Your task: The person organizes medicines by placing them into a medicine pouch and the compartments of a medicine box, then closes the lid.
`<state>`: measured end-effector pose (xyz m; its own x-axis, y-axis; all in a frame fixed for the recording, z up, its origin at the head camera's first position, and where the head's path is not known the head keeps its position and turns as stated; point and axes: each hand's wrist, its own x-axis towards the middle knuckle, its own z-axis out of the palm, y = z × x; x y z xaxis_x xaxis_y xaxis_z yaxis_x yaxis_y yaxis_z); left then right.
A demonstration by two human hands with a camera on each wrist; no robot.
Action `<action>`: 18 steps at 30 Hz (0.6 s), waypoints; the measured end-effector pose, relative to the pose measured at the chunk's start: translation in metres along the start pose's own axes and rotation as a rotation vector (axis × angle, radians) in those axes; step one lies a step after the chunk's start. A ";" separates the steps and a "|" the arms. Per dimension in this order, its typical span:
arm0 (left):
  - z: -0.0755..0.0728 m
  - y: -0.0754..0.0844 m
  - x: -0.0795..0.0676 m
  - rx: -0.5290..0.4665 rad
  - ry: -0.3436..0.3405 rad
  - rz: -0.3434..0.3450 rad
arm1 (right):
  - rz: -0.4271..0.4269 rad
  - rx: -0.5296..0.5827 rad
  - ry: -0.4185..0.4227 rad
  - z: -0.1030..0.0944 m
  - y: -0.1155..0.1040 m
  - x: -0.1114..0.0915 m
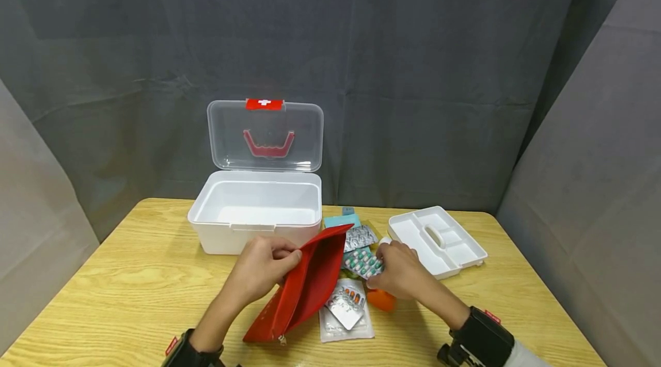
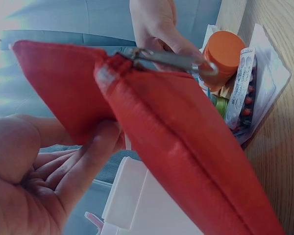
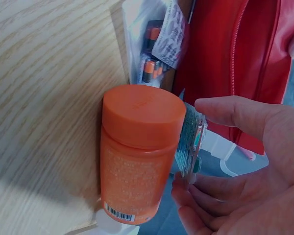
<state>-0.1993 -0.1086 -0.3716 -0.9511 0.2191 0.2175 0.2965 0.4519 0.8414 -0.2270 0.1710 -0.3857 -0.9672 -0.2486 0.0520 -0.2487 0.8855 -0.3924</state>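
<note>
A lidded white box (image 1: 227,239) stands open on the far side, left of centre; a white tray (image 1: 459,253) lies far right. An orange bottle (image 3: 142,156) is just beside the right hand (image 1: 400,272). Pale wood table (image 1: 129,281), gray cloth (image 1: 439,69) behind. Near centre, the left hand (image 1: 263,269) pinches a tilted, gaping red pouch (image 1: 291,304); right of it, the right hand pinches a green-and-white capsule pack (image 1: 360,262).

With twelve at its far edge, the wood-grain table (image 1: 134,275) carries a white first-aid box (image 1: 219,241) at eleven o'clock and a white compartment tray (image 1: 453,234) at two. A jumble of blister packs (image 1: 361,236) lies at one. An orange screw-cap bottle (image 3: 139,166) lies on its side at four; a clear plastic packet (image 1: 361,330), topped with blister packs, lies at five.
</note>
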 end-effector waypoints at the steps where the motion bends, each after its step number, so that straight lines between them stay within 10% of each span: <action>1: 0.000 0.000 0.000 0.000 0.000 0.001 | 0.003 0.004 -0.003 -0.001 -0.001 0.000; 18: 0.000 0.000 -0.001 -0.034 -0.018 -0.019 | -0.033 0.026 -0.011 -0.018 -0.011 -0.006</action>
<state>-0.1988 -0.1090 -0.3714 -0.9548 0.2262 0.1930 0.2752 0.4264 0.8617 -0.2200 0.1700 -0.3649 -0.9577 -0.2825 0.0552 -0.2794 0.8662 -0.4144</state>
